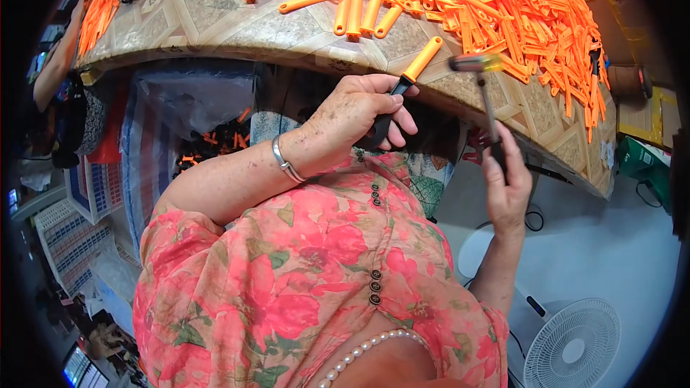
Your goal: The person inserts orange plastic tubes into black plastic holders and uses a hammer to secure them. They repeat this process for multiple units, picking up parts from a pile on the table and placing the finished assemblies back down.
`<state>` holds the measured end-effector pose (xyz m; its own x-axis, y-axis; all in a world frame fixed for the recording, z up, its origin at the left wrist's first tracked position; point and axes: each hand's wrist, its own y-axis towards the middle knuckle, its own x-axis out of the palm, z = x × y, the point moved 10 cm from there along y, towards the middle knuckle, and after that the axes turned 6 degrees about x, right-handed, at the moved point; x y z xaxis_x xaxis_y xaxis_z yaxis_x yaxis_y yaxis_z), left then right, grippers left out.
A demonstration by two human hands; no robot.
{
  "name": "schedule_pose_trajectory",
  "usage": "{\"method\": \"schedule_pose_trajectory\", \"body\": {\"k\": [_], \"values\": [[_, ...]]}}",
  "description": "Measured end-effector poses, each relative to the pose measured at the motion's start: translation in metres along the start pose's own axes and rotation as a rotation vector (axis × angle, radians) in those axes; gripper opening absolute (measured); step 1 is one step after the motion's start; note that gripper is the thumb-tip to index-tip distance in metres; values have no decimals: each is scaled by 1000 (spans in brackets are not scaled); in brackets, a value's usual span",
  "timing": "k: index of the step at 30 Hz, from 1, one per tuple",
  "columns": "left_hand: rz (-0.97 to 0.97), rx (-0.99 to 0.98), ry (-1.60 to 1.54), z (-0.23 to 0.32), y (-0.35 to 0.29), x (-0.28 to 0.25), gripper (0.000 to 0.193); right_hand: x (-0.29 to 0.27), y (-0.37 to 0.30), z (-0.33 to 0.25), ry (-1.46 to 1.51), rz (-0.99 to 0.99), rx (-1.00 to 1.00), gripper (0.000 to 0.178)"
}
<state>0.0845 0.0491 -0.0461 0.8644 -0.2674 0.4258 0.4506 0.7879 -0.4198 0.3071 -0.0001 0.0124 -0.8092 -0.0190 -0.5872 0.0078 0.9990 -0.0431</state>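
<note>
My left hand [359,104], with a silver bangle at the wrist, is closed around a black handle [382,128]. A long orange plastic piece with a hole at its tip [422,60] sticks out from that handle, tilted up toward the table edge. My right hand [509,181] grips the dark handle of a small hammer [491,108]. Its head [474,64], slightly blurred with a yellowish end, is raised to the right of the orange piece and apart from it.
A large heap of similar orange pieces [496,7] covers the table's far right. The patterned table [215,21] has a curved near edge. Below stands a blue-lined bag [194,93] with black and orange parts. A white fan [573,350] is at lower right; another person's arm [57,68] shows far left.
</note>
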Motion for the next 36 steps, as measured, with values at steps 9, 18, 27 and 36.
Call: {"method": "schedule_pose_trajectory", "body": {"k": [9, 18, 27, 36], "values": [[76, 9, 26, -1, 1, -2, 27, 10, -5, -54, -83, 68, -325, 49], [78, 15, -9, 1, 4, -3, 20, 28, 5, -48, -176, -4, -277, 56], [84, 14, -7, -1, 4, -3, 21, 32, 9, -40, -213, 16, -281, 56], [98, 42, -38, -1, 6, -3, 21, 15, 0, -48, -95, 150, -378, 51]]}}
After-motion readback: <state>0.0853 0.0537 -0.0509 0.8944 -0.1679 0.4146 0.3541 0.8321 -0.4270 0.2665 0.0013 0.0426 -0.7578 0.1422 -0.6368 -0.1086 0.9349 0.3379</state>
